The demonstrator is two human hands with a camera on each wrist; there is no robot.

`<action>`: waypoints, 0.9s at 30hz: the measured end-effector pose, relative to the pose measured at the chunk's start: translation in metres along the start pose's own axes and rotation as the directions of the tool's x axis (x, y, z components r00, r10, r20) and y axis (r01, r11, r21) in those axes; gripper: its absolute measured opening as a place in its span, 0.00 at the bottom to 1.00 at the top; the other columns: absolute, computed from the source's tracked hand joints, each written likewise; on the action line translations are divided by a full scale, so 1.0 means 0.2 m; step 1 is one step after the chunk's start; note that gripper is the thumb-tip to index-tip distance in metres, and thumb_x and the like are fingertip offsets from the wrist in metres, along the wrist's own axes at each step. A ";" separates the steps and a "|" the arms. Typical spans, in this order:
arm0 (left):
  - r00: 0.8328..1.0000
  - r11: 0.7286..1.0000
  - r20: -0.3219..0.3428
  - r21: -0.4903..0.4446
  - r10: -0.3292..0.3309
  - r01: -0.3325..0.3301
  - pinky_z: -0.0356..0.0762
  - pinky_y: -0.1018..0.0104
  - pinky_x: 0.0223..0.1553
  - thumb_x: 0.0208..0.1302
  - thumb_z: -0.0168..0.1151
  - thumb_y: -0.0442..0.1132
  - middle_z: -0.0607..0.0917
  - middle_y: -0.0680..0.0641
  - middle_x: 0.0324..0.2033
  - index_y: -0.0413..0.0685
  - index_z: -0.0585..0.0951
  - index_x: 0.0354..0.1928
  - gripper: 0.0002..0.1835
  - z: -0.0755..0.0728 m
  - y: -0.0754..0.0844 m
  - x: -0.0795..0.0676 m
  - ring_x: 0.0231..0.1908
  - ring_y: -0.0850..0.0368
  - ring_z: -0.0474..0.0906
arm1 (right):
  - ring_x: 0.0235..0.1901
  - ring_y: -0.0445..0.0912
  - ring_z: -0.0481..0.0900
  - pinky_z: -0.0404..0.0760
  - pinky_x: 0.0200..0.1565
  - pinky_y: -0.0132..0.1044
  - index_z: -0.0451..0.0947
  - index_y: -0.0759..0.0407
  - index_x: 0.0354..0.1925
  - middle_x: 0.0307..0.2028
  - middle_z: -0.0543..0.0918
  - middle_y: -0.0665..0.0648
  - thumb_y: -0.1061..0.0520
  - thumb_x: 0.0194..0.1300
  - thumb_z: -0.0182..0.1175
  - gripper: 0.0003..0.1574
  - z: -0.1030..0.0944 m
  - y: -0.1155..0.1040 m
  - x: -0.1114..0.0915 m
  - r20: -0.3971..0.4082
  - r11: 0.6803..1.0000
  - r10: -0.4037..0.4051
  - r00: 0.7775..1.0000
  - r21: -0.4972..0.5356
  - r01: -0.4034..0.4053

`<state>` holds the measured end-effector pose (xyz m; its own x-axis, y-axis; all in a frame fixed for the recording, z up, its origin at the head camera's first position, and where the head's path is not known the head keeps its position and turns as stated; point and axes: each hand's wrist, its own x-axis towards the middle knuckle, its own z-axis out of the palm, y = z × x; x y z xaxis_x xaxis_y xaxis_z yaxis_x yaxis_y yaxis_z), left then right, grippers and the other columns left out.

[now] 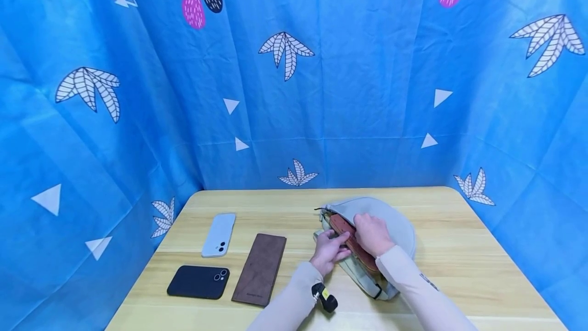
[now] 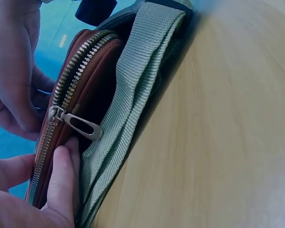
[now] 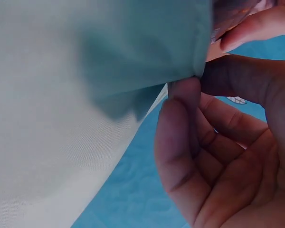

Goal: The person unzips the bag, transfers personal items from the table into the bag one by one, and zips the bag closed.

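Note:
A pale grey-green bag (image 1: 398, 221) lies on the right half of the table with its mouth gaping. Partly inside that mouth sits a reddish-brown zip wallet (image 1: 366, 258); its brass zipper (image 2: 61, 88) and pull tab (image 2: 84, 127) show in the left wrist view. My left hand (image 1: 325, 253) pinches the wallet, with fingers on both of its sides. At the opening's upper edge is my right hand (image 1: 373, 235). In the right wrist view its thumb and finger pinch the bag's fabric edge (image 3: 180, 71). The wallet's lower part is hidden in the bag.
Left of the bag lie a brown long wallet (image 1: 260, 268), a white phone (image 1: 218, 235) and a black phone (image 1: 198, 282), both camera side up. A folded webbing strap (image 2: 137, 71) hangs along the bag's near side. Blue patterned cloth (image 1: 294, 116) surrounds the table.

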<state>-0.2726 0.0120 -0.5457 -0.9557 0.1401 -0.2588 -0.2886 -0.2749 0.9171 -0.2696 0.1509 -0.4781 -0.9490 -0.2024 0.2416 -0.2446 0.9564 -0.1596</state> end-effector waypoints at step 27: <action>0.999 0.999 0.053 -0.030 -0.013 0.015 0.88 0.70 0.32 0.69 0.55 0.26 0.83 0.51 0.26 0.35 0.73 0.52 0.11 0.15 0.01 0.07 0.26 0.63 0.83 | 0.22 0.53 0.81 0.80 0.23 0.46 0.75 0.61 0.25 0.24 0.82 0.60 0.70 0.57 0.60 0.08 -0.02 -0.03 0.01 0.052 0.984 0.013 0.999 0.174 -0.022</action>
<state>-0.2842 0.0414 -0.5394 -0.9475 0.1936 -0.2545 -0.3043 -0.3011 0.9037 -0.2697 0.1461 -0.4738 -0.9613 -0.2002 0.1894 -0.2543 0.9094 -0.3291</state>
